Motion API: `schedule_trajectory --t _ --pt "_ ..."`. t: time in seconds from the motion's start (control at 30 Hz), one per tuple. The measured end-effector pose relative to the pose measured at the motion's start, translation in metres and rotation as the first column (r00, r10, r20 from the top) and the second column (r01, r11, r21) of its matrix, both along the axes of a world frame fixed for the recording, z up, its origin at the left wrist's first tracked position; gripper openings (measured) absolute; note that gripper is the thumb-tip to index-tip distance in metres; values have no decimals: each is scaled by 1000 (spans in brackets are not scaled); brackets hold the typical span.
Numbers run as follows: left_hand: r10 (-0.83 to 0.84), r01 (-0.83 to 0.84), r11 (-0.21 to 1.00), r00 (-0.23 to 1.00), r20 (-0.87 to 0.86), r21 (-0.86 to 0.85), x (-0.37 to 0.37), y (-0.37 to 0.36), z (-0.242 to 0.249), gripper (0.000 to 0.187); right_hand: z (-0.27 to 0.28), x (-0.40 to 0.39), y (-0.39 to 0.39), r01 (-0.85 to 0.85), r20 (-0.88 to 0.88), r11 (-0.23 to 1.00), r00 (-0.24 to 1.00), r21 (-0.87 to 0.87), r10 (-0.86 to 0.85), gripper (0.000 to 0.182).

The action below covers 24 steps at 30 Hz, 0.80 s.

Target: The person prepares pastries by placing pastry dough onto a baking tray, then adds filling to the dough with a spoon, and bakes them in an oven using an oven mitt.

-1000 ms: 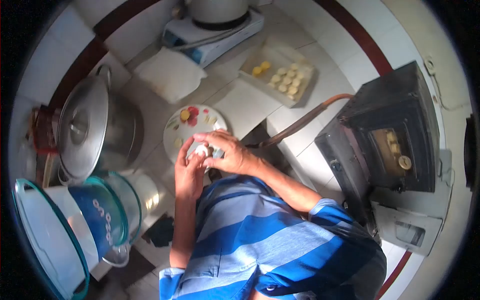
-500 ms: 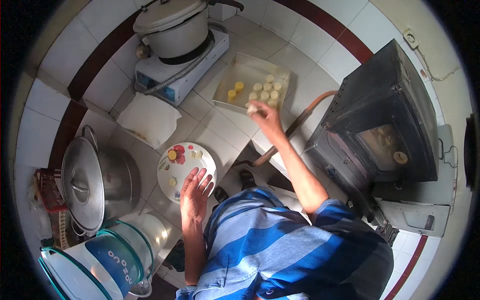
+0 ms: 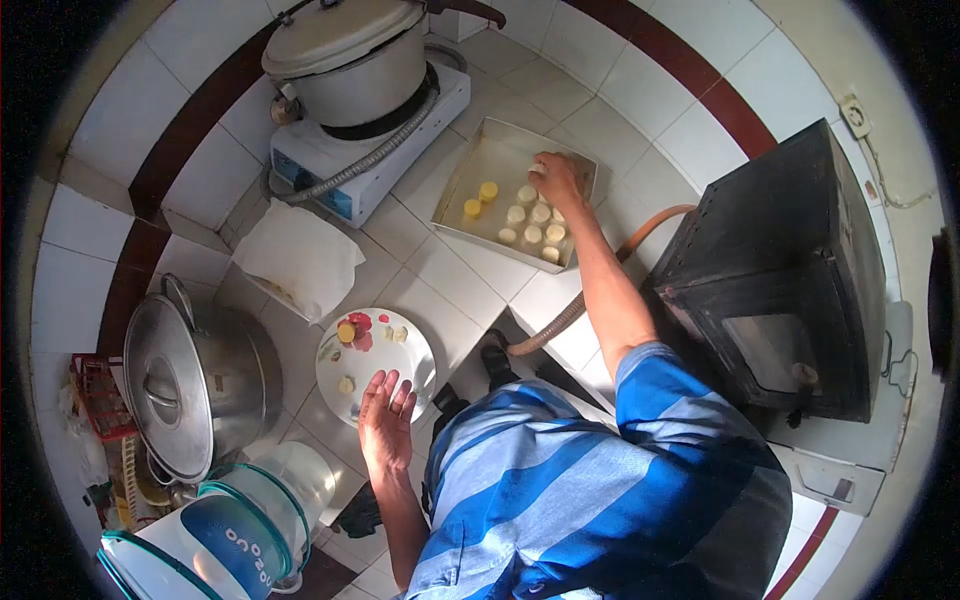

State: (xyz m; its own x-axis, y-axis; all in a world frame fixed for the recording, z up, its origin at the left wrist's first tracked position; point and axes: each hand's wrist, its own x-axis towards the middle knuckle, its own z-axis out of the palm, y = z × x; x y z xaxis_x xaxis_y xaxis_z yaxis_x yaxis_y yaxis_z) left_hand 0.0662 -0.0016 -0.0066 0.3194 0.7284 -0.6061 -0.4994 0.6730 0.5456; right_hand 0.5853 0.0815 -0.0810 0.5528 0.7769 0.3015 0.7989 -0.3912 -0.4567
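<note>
My right hand (image 3: 562,183) is over the back right of a square metal tray (image 3: 505,155), its fingers pinched on a small pale dough piece (image 3: 537,168). Several similar pale round dough pieces (image 3: 515,214) stand in rows in that tray, partly covered by my wrist. Two yellow pieces (image 3: 488,191) sit apart on the tray's left side. My left hand (image 3: 386,422), palm up with fingers spread, holds nothing beside the front edge of a flowered plate (image 3: 405,370). On the plate lie a yellow-brown round piece (image 3: 346,331) and some pale bits (image 3: 396,334).
A large pot (image 3: 350,80) stands on a gas stove (image 3: 350,165) at the back. White paper (image 3: 300,255) lies left of the plate. A lidded steel pot (image 3: 225,370) and plastic tubs (image 3: 235,530) line the left. A black oven (image 3: 780,280) stands at right.
My right hand has moved from the tray's front edge to its back right, carrying the dough piece. My left hand stays open by the plate. The camera view has shifted slightly.
</note>
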Motion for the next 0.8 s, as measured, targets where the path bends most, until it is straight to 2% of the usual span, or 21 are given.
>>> schedule_trajectory --t 0.03,0.1,0.2,0.23,0.3,0.33,0.4,0.6,0.67,0.73,0.77,0.8 --pt "3 -3 1000 1000 -1 0 2 0 0 46 2 -1 2 -3 -1 1000 1000 0 3 35" --pt "11 -11 1000 1000 -2 -6 6 -1 1 46 9 -5 6 8 31 983 1000 -184 -3 31" --pt "8 -9 1000 1000 -2 -17 9 -1 3 46 22 -8 9 46 -66 967 996 -250 -64 28" --pt "9 -9 1000 1000 -2 -19 10 -1 3 46 11 2 9 45 -67 967 996 -252 -64 28" --pt "10 -10 1000 1000 -4 14 10 0 1 46 0 18 6 51 112 998 992 25 -53 26" --pt "9 -8 1000 1000 -5 13 10 -1 1 46 -2 21 2 52 111 998 992 24 -54 26" --pt "3 -2 1000 1000 -8 28 9 -1 0 46 -6 25 -5 49 207 984 978 -168 -14 22" --pt "-13 14 999 1000 -20 41 7 -1 -2 49 -18 31 -8 122 251 945 967 -304 -44 15" --pt "-12 15 999 998 -61 40 10 -1 -1 50 -18 33 -7 162 410 941 912 -296 -28 14" --pt "-19 24 998 995 -97 55 1 -3 -2 54 12 9 -14 67 298 987 954 -147 -20 17" --pt "-31 48 985 994 -102 165 -2 -6 1 53 26 -4 -17 -8 210 998 977 -58 20 30" --pt "-7 24 993 990 -144 116 -1 -2 4 52 43 -23 -17 -30 129 1000 991 7 29 30"
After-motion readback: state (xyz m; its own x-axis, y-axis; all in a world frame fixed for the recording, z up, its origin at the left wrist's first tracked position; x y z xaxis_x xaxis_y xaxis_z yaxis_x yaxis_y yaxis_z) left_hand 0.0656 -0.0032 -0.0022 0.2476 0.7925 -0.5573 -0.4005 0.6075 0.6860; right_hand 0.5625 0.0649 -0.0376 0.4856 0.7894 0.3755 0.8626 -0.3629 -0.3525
